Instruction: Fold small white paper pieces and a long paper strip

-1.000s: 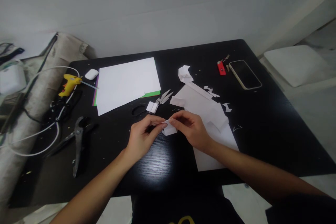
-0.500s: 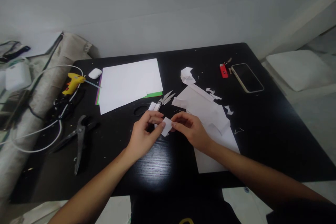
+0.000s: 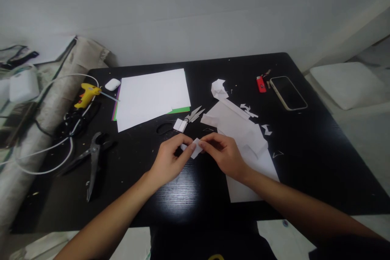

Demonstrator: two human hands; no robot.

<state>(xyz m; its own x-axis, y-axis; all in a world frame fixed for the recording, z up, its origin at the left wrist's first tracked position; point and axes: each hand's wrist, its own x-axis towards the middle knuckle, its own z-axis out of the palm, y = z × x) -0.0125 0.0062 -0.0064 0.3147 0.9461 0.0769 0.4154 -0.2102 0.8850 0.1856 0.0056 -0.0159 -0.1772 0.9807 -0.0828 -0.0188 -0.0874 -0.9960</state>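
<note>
Black table (image 3: 304, 150) with white sheets (image 3: 152, 97), above whose near middle my left hand (image 3: 167, 164) and right hand (image 3: 227, 156) pinch one small folded paper piece (image 3: 195, 148) between closed fingertips; shut earbud case (image 3: 112, 84) far left.

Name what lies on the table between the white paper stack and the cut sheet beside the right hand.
Head view: scissors, with a small folded paper piece against them.

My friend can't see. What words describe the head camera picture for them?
A left hand and right hand pinch a small paper piece over a black table. Nearby lie paper sheets, scissors, pliers, a yellow glue gun, a lighter and a phone.
</note>
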